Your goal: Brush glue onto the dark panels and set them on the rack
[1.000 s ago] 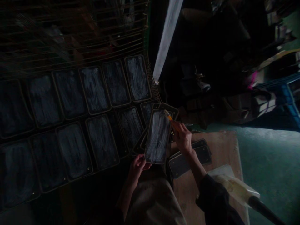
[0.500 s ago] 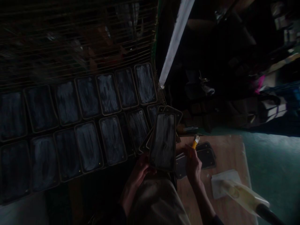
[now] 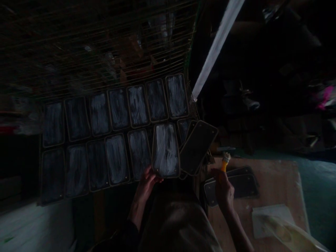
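Note:
My left hand (image 3: pixel 148 182) grips the lower left corner of a dark rectangular panel (image 3: pixel 166 150) with rounded corners, its face streaked with a whitish coating. This panel is above the near row on the wire rack. My right hand (image 3: pixel 225 190) is closed round the yellow handle of a brush (image 3: pixel 225 161), bristles pointing up and away. Right of the held panel lies an uncoated dark panel (image 3: pixel 198 147), tilted on top of others. Beyond my right hand, two more dark panels (image 3: pixel 244 185) overlap on a wooden board.
Two rows of streaked panels (image 3: pixel 97 115) cover the wire rack (image 3: pixel 168 59) on the left. A pale post (image 3: pixel 219 49) slants up behind it. On the wooden board (image 3: pixel 278 178) at right are a white pad (image 3: pixel 271 215) and a pale yellowish container (image 3: pixel 291 232), blurred.
My left hand has moved the streaked panel left, off the tilted pile and over the near row. The uncoated panel beneath is now exposed. My right hand still holds the brush.

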A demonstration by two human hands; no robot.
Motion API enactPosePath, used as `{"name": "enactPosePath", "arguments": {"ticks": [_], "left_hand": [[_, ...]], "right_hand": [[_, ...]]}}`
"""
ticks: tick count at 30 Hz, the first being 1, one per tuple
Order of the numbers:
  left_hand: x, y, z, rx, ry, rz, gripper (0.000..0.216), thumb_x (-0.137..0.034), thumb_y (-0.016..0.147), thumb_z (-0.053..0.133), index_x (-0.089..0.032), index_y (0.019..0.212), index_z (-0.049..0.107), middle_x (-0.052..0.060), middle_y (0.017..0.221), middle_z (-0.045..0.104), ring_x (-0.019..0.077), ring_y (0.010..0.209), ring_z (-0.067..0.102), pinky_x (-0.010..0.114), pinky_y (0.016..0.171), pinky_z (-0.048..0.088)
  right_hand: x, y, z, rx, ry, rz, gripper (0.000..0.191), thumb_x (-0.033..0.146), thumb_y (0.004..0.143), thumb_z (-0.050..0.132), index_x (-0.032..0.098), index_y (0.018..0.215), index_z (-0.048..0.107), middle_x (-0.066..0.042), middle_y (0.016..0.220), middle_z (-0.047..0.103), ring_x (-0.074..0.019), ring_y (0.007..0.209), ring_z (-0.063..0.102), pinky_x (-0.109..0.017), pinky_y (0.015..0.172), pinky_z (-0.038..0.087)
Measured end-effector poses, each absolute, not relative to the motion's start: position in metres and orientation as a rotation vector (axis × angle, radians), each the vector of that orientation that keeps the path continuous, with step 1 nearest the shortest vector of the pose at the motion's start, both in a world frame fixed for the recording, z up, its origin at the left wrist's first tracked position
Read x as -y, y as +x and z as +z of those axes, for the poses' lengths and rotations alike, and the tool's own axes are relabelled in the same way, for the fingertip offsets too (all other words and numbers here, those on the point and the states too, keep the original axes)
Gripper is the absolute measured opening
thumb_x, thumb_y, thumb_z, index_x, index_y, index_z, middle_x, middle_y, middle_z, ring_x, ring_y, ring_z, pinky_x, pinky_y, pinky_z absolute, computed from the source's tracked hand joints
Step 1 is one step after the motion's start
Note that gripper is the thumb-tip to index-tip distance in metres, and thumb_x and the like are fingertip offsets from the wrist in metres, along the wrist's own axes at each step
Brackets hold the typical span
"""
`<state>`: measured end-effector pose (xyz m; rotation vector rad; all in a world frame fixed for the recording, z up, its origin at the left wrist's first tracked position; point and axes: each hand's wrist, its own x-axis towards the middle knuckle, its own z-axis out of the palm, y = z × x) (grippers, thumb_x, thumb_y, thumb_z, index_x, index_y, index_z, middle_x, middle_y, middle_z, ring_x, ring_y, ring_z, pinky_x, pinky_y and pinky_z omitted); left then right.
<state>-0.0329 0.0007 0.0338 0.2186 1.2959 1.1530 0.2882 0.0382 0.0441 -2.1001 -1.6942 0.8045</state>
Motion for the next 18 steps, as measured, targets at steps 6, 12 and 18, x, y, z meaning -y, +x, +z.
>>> {"name": "enactPosePath", "arguments": {"ticks": [6, 12, 18], "left_hand": [[0.023, -0.038, -0.012, -1.460, -0.011, 1.212, 0.054, -0.027, 0.067, 0.077, -0.023, 0.116, 0.055, 0.001, 0.090, 0.071, 0.0177, 0.070, 0.070, 0.035, 0.068, 0.057], [0.029, -0.035, -0.021, -1.639, -0.050, 1.105, 0.057, -0.034, 0.062, 0.079, -0.020, 0.110, 0.052, -0.001, 0.075, 0.071, 0.0196, 0.064, 0.071, 0.037, 0.068, 0.057], [0.038, -0.020, -0.005, -1.867, 0.057, 0.948, 0.043, -0.036, 0.077, 0.067, -0.019, 0.111, 0.048, 0.001, 0.078, 0.069, 0.0195, 0.067, 0.071, 0.036, 0.067, 0.057]], "right_hand": [[-0.035, 0.287, 0.036, 1.696, -2.086, 0.827, 0.029, 0.029, 0.090, 0.040, 0.021, 0.105, 0.062, -0.005, 0.094, 0.072, -0.0164, 0.073, 0.067, -0.021, 0.058, 0.045], [-0.037, 0.287, 0.037, 1.737, -2.006, 0.814, 0.031, 0.026, 0.092, 0.042, 0.021, 0.115, 0.061, -0.006, 0.103, 0.071, -0.0174, 0.083, 0.068, -0.023, 0.067, 0.050], [-0.052, 0.285, 0.047, 1.781, -1.853, 0.845, 0.031, 0.023, 0.094, 0.041, 0.021, 0.118, 0.060, -0.008, 0.112, 0.068, -0.0189, 0.097, 0.067, -0.027, 0.080, 0.053]]}}
